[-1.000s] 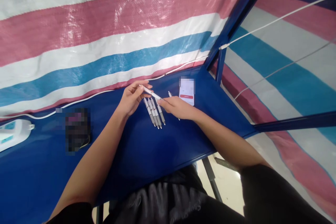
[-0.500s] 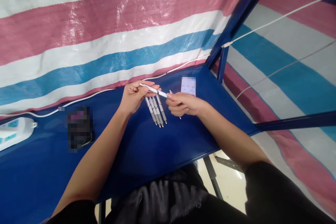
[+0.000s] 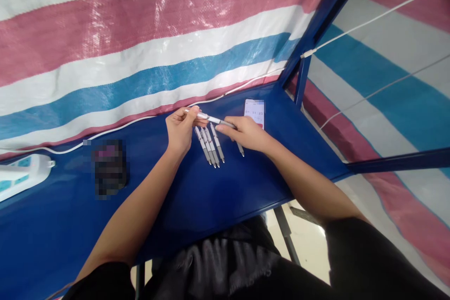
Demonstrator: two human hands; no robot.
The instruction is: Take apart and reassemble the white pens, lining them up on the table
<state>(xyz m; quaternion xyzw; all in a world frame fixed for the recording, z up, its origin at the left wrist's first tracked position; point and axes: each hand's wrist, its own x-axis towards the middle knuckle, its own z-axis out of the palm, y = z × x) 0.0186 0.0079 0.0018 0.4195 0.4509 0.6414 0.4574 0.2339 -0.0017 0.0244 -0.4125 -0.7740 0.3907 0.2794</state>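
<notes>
A white pen with a grey grip (image 3: 213,120) is held level above the blue table, between both hands. My left hand (image 3: 181,129) pinches its white end between thumb and fingers. On the grey end, my right hand (image 3: 246,132) is closed, with the thumb along the barrel and the tip hidden. Below them several white-and-grey pens (image 3: 208,146) lie side by side, tips toward me. Another pen (image 3: 241,149) lies partly hidden under my right hand, only its tip end showing.
A phone (image 3: 254,111) showing a timer lies behind my right hand. To the left are a blurred dark object (image 3: 110,168) and a white power strip (image 3: 26,176). A white cable (image 3: 140,119) runs along the table's back edge, by the striped sheet (image 3: 158,56). Blue frame bars (image 3: 302,75) stand at right.
My right hand has shifted its grip, its thumb now lying along the pen's grey part, which has come into view. The view has moved slightly.
</notes>
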